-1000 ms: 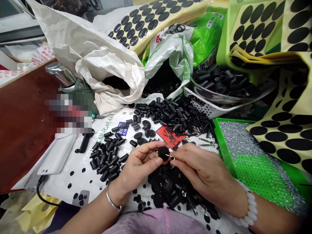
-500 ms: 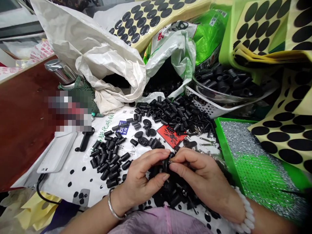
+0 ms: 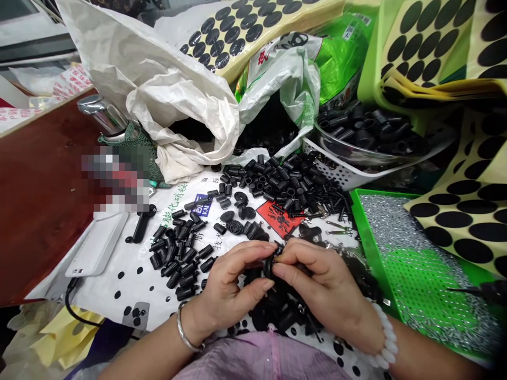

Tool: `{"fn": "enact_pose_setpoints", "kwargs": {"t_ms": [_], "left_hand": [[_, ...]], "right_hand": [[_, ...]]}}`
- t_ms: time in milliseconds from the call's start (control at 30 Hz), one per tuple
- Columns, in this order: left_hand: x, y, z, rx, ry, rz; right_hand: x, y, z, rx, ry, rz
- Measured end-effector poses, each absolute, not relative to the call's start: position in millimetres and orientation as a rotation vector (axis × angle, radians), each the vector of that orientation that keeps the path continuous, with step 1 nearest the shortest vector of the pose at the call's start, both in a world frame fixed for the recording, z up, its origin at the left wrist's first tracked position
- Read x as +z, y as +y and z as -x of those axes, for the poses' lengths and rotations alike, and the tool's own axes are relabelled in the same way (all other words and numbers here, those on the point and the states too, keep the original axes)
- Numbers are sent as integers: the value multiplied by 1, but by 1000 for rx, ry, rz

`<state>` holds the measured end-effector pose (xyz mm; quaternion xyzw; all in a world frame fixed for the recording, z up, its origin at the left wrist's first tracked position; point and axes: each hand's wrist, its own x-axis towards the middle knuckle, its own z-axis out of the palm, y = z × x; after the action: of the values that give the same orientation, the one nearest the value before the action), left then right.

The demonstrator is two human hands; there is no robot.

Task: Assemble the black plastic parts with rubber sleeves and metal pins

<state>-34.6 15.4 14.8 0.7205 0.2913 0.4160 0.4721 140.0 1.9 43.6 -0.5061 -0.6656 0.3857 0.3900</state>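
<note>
At the left of the frame the brown table [image 3: 39,211] shows bare, with a flat white device [image 3: 97,245] lying at its edge. Just right of it, a loose pile of black tubes [image 3: 178,258] sits on the printed white sheet [image 3: 130,279].

Your left forearm comes up from the bottom edge, a silver bangle [image 3: 184,330] on the wrist. Your left hand [image 3: 233,282] is turned palm inward, fingers curled. Its thumb and forefinger pinch a small black part [image 3: 268,265] at lower centre of the frame.

Your right hand [image 3: 325,287] meets it from the other side, knuckles up and fingers bent. Its thumb and forefinger are closed on the same part, so the tips of both hands all but touch. The part is held just above a heap of black pieces [image 3: 277,314] that lies under your hands. I cannot tell its exact shape, as your fingers cover most of it.

A white bead bracelet [image 3: 386,338] circles your right wrist, and that forearm leaves the frame at lower right.

Right of your right hand stands a green tray [image 3: 362,232] filled with fine metal pins [image 3: 396,221].
</note>
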Motion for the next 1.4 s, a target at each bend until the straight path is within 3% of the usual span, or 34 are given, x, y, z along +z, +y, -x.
{"fn": "enact_pose_setpoints", "kwargs": {"t_ms": [233,567,833,1200,1400], "left_hand": [[13,15,35,1055,684,-1766],[6,10,28,1179,582,-1755],[17,13,28,1077,636,-1926],[9,6,27,1050,692,-1652],[7,8,35,1010,739,-1878]], "right_hand": [[44,2,-143,1065,-1644,1276],[33,-13,-148,860,-1732,1177],[24,-7,-152,686,-1823,1207],[19,-9,-145,584,-1815,1171],[26,-11,-142,432,-1837,1141]]}}
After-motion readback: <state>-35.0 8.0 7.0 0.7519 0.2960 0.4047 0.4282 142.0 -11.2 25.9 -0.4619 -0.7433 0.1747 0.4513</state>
